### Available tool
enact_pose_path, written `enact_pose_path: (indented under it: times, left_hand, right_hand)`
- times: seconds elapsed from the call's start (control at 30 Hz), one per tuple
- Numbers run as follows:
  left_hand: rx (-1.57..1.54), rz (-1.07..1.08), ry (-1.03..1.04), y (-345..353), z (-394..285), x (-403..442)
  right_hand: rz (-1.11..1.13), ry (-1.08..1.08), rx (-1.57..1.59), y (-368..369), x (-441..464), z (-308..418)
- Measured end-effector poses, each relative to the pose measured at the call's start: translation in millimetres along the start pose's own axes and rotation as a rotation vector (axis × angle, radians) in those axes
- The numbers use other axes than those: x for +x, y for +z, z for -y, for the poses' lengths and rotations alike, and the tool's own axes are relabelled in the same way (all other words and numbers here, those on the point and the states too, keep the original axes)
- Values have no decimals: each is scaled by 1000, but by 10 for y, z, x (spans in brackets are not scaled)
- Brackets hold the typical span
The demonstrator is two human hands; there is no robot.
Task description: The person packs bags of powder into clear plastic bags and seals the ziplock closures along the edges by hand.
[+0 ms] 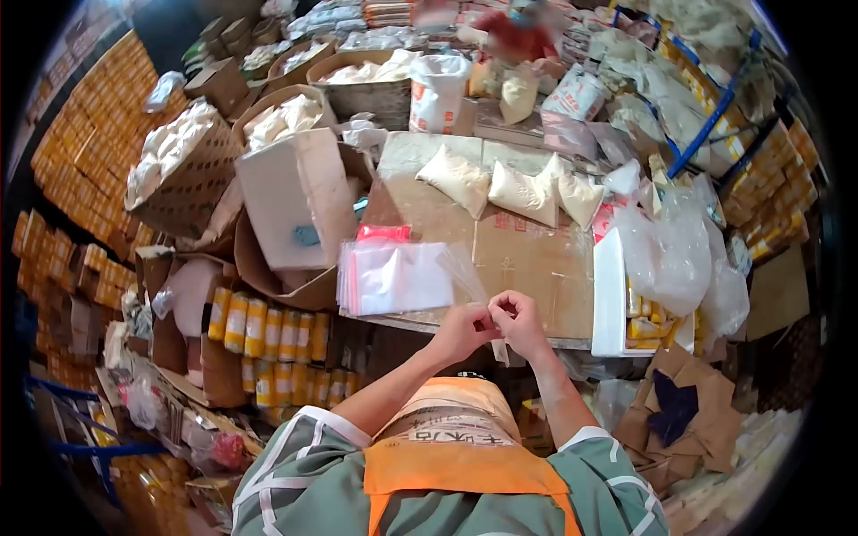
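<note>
My left hand (pixel 466 329) and my right hand (pixel 518 320) meet at the near edge of the cardboard-covered table (pixel 536 277). Both are closed, fingertips pinched on a thin clear plastic strip (pixel 471 284), which runs up and left from them and hangs a little below. Left of my hands lies a stack of flat clear plastic bags (pixel 402 279), with a red packet (pixel 384 233) at its back edge. Farther back on the table rest several filled pale bags, among them a plump one (pixel 454 180) and another (pixel 525 193).
A white foam box (pixel 609 299) with yellow packets stands at the table's right end, clear plastic (pixel 666 259) heaped over it. Large cartons (pixel 183 170) of pale bags stand left. Yellow rolls (pixel 255 326) fill a carton below left. Another person (pixel 518 36) is at the back.
</note>
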State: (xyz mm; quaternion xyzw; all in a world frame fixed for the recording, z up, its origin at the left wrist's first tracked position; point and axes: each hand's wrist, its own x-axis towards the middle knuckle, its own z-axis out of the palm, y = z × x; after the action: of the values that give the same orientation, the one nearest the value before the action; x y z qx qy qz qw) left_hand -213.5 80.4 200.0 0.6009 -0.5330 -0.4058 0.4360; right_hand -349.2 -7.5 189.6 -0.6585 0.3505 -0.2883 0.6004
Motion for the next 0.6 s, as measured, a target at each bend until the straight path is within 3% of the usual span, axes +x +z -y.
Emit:
enact_pose_path:
  times: [0.13,0.2,0.27,0.33,0.4,0.5,0.53,0.57,0.6]
  left_hand:
    - [-236,-55,75,-254,302,-132]
    - [-748,-76,22,-304,459,-176]
    - [-851,-89,46,-401,611,-239]
    - [-1130,-70,-112,-475,738,-330]
    - [-1291,-104,-215,-535,837,-370]
    - [-1374,-75,-228,-628,936,-401]
    - [-1363,8,-172,-638,1111,-400]
    - [-1394,-113,-381,-661,1041,-411]
    - [-1382,-152,-360,-625,1132,-386]
  right_hand:
    - [27,56,177,488,1,55]
    - [51,197,296,616,57,8]
    - [62,200,310,731,57,2]
    - [-29,97,26,873,83,-17]
    - [1,113,-12,1048,97,53]
    - [123,185,142,1231,201,-90]
    - [212,171,99,1264,224,-55]
    - [110,0,-69,1352,279,-311]
    - [139,-34,-205,1377,312,-366]
